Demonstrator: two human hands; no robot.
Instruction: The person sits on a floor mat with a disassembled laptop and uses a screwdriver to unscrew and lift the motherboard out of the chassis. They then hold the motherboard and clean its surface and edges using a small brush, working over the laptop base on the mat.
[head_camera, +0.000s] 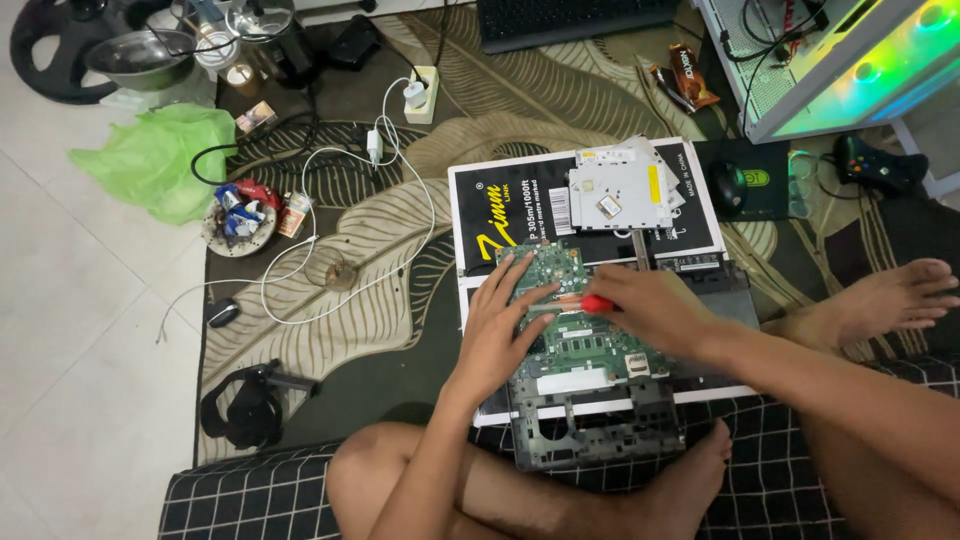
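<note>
1. The opened laptop chassis (600, 420) lies on a black-and-white cardboard box (480, 215) between the person's legs; it looks rigid but brittle, best lifted by its frame edges.
2. The green circuit board (575, 345) sits inside that chassis, thin and fragile; hold it by the rims only.
3. The left hand (500, 320) rests on the board, fingers spread flat.
4. The right hand (655, 305) closes around a red-handled screwdriver (590, 302), light and stiff, above the board.
</note>
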